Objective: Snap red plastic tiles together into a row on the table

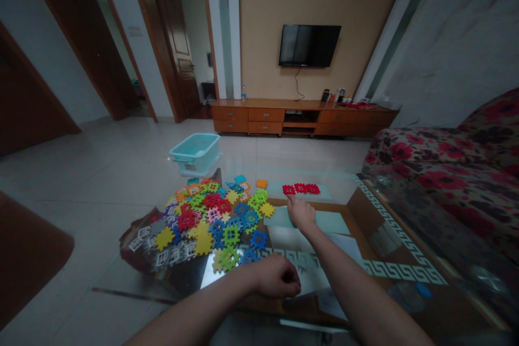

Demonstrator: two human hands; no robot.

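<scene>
Three red square interlocking plastic pieces (312, 188) with notched edges lie in a row on the glass table. My right hand (302, 213) reaches forward, its fingertips closed at the near edge of the leftmost red piece (288, 190). A small gap separates that piece from the middle one. Closer to me, my left hand (279, 277) is curled in a loose fist with nothing visible in it, above the table's near part. To its left spreads a big pile of mixed interlocking pieces (203, 243), yellow, green, blue, red, white and other colours.
A light teal plastic bin (194, 155) stands beyond the pile. Under the glass tabletop (336, 208) show papers and a bottle with a blue cap (423, 290). A floral sofa (438, 157) is on the right. A TV cabinet (265, 116) lines the far wall.
</scene>
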